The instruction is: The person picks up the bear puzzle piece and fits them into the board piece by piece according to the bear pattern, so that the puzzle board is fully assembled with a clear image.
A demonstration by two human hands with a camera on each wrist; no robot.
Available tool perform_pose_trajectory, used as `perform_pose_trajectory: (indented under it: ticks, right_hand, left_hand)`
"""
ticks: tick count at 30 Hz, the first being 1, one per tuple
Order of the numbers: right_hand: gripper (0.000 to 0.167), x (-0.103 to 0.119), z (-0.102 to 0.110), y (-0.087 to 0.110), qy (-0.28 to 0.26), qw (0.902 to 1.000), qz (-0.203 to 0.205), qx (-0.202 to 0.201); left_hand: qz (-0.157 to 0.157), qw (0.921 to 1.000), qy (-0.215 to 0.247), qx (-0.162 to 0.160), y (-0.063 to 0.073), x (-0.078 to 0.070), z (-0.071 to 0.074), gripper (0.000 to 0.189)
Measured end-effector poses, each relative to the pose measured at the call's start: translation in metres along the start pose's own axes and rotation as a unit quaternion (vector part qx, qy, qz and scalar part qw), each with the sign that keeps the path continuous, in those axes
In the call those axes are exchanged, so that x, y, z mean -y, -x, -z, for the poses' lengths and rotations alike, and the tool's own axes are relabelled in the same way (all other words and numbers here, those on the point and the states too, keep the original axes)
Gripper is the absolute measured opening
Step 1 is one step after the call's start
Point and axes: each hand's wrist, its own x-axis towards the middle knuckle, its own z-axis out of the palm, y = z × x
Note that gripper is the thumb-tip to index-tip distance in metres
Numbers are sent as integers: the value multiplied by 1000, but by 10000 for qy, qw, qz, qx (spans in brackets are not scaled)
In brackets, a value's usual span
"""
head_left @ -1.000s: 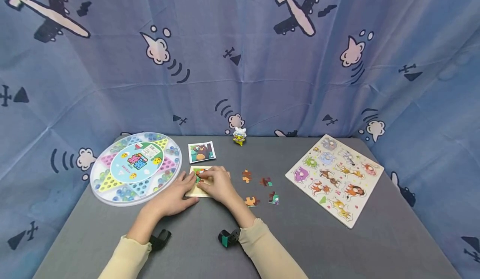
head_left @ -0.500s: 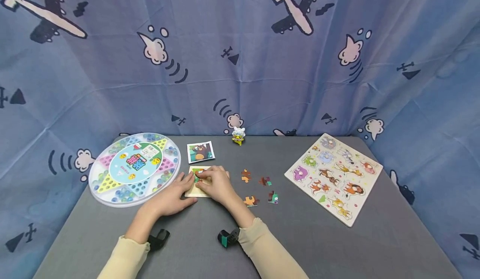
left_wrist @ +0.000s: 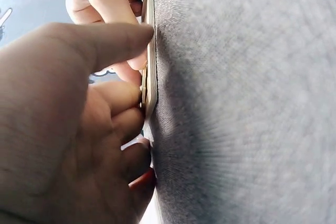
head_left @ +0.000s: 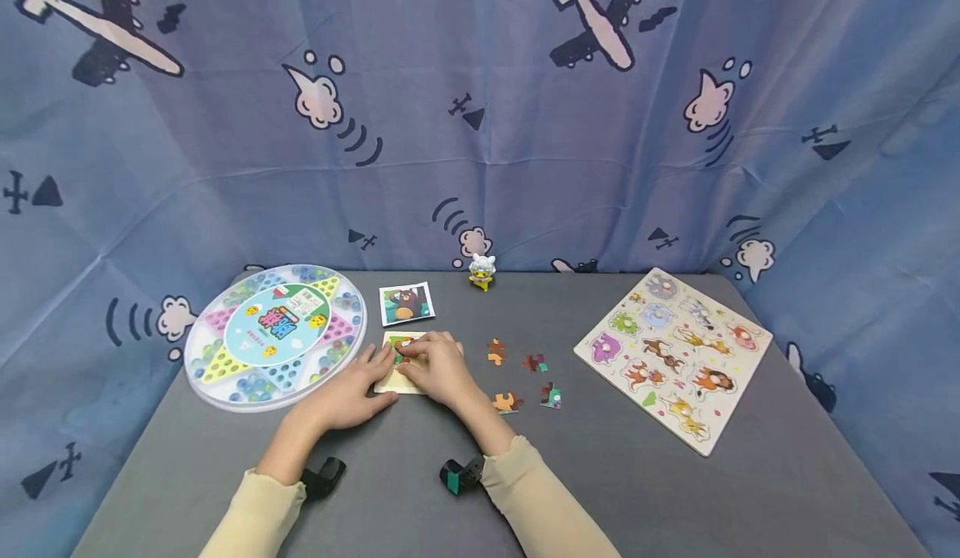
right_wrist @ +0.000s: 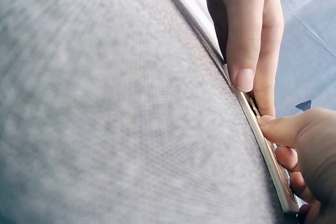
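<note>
Soft Light, Fuzzy Cloth (left_wrist: 262, 103)

The head view looks evenly lit and clear. In the left wrist view, the left hand (left_wrist: 79, 124) is shady, a soft shadow darkens the cloth beside the board (left_wrist: 153, 66), and blur covers the right side.

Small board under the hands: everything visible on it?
The small board is thin, pale and wood-like, lying flat on the grey table. Green and orange-red show towards its far edge; the near strip is plain. The left hand touches its left side; the right hand, fingers on top, hides much of it.
</note>
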Motion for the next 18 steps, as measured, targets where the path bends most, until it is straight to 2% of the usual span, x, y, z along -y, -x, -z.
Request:
perform_pose_trajectory:
  ticks: [6, 9, 18]
  right_hand:
    - [24, 0, 2, -1, 51, 10000, 25, -19]
    - [24, -1, 2, -1, 72, 10000, -41, 2]
    - [22, -1, -1, 0, 272, 9996, 71, -64]
  left_hand:
    - [89, 9998, -160, -17, -4, -2, -1, 72]
    - [96, 9999, -97, -7, -6, -3, -3, 71]
    - [69, 9998, -183, 31, -4, 0, -6, 67]
